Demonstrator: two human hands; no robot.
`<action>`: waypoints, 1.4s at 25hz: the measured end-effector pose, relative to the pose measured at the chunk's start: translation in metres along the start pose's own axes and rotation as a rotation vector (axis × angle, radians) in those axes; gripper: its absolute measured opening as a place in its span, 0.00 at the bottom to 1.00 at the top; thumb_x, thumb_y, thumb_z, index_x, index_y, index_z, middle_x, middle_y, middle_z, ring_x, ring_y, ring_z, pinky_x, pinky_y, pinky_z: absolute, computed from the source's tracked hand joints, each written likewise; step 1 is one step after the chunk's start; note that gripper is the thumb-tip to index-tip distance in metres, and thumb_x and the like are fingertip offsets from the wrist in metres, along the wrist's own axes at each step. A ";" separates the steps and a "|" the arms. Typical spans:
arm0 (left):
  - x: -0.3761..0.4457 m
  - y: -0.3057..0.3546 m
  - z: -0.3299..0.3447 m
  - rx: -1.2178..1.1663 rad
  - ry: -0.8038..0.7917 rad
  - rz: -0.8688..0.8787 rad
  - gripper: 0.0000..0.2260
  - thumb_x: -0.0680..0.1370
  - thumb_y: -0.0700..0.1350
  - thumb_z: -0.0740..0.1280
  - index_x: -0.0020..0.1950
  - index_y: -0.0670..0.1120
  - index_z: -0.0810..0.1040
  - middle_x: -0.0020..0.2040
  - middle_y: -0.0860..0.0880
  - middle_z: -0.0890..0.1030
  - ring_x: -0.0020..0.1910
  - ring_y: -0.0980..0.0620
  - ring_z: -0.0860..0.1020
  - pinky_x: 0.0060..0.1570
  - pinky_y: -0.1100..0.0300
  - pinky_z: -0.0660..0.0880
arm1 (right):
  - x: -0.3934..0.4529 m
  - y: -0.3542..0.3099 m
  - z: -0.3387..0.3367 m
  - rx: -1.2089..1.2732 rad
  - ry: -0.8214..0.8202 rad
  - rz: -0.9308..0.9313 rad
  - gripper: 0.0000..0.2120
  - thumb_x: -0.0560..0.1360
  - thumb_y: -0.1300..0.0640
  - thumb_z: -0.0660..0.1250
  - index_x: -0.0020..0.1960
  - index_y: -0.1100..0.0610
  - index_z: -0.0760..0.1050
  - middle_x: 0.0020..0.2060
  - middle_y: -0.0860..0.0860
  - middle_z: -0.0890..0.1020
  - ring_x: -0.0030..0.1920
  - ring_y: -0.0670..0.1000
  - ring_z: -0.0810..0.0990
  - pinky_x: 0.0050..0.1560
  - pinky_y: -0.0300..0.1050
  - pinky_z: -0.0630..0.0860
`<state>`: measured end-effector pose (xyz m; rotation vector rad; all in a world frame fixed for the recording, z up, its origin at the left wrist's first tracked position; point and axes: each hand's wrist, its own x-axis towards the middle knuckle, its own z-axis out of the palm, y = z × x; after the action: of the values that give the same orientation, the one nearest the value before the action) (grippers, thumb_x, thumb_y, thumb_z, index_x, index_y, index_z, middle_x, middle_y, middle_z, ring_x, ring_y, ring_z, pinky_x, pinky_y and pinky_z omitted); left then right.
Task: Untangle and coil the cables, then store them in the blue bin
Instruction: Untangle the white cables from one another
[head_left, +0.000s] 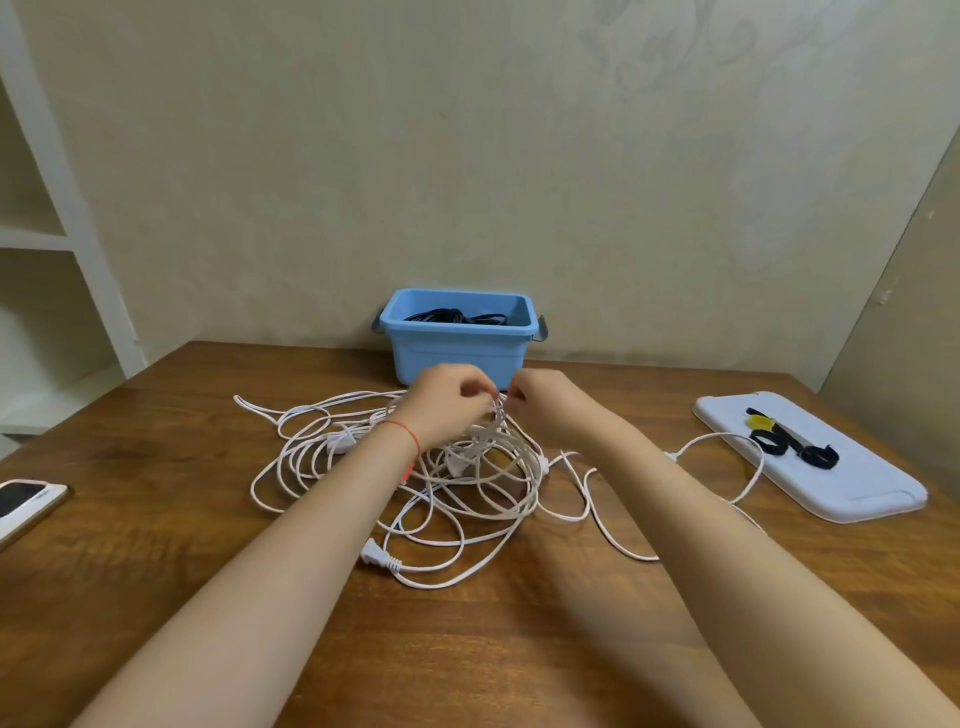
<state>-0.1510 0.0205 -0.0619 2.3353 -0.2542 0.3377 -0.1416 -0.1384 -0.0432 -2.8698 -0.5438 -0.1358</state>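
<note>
Cables lie in a white tangle on the counter, just in front of the blue bin. Left hand and right hand meet above the tangle, each pinching white strands lifted between the fingertips. Black cable sits coiled inside the bin. A plug rests nearest the person. A white tray with black straps lies right; a phone lies left.

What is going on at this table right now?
A person is picking at a tangled white cable on the wooden table: the left hand and right hand pinch strands at its top. It is not yet coiled. The blue bin behind already holds a black cable.
</note>
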 end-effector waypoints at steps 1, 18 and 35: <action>-0.001 0.002 0.003 -0.034 -0.096 -0.026 0.07 0.81 0.45 0.64 0.56 0.54 0.79 0.50 0.52 0.82 0.51 0.52 0.80 0.50 0.57 0.77 | 0.003 -0.003 -0.006 0.032 0.046 -0.007 0.05 0.81 0.60 0.60 0.48 0.58 0.72 0.43 0.54 0.78 0.44 0.54 0.76 0.42 0.45 0.71; -0.003 0.030 0.017 -0.099 -0.070 0.138 0.15 0.80 0.40 0.64 0.67 0.49 0.75 0.58 0.52 0.77 0.59 0.54 0.74 0.60 0.59 0.70 | -0.010 0.012 -0.036 0.039 -0.028 0.068 0.08 0.78 0.58 0.65 0.52 0.60 0.82 0.45 0.54 0.83 0.42 0.53 0.79 0.45 0.46 0.76; -0.001 0.012 0.008 0.511 -0.102 0.049 0.19 0.83 0.57 0.59 0.35 0.51 0.75 0.35 0.53 0.76 0.40 0.49 0.77 0.40 0.54 0.68 | -0.020 0.048 -0.006 -0.246 0.361 -0.009 0.11 0.73 0.65 0.60 0.51 0.57 0.78 0.48 0.53 0.80 0.52 0.57 0.76 0.60 0.50 0.66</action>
<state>-0.1541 0.0063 -0.0598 2.8583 -0.3026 0.3370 -0.1431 -0.1902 -0.0492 -2.9677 -0.4959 -0.7529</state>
